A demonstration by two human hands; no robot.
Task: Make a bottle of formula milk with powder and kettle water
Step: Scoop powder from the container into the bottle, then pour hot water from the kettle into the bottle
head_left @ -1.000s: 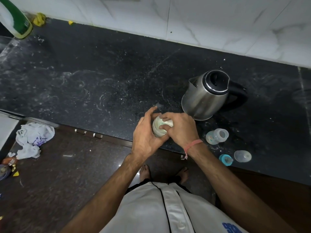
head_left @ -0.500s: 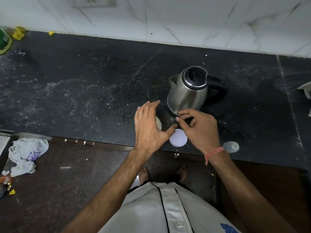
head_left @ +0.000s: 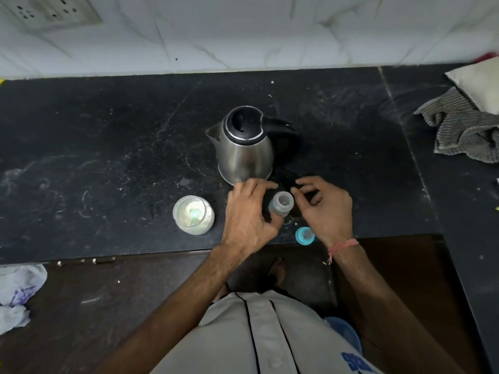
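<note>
A steel kettle (head_left: 247, 149) with a black lid and handle stands mid-counter. In front of it a small clear baby bottle (head_left: 281, 207) stands uncapped. My left hand (head_left: 249, 217) curls its thumb and forefinger round the bottle's left side. My right hand (head_left: 328, 209) hovers just right of the bottle with fingers loosely curled and nothing visible in them. The powder tub (head_left: 193, 215) stands uncovered to the left, a teal scoop inside it. The bottle's blue teat ring (head_left: 304, 235) lies near the counter's front edge.
The black stone counter (head_left: 108, 157) is dusted with white streaks. A striped grey cloth (head_left: 464, 130) lies at the far right beside a white pad. A wall socket (head_left: 51, 9) sits top left. A white plastic bag (head_left: 19, 292) lies on the floor.
Both hands held the powder tub and took its lid off. The tub now stands uncovered on the left, and both hands have moved right to the baby bottle.
</note>
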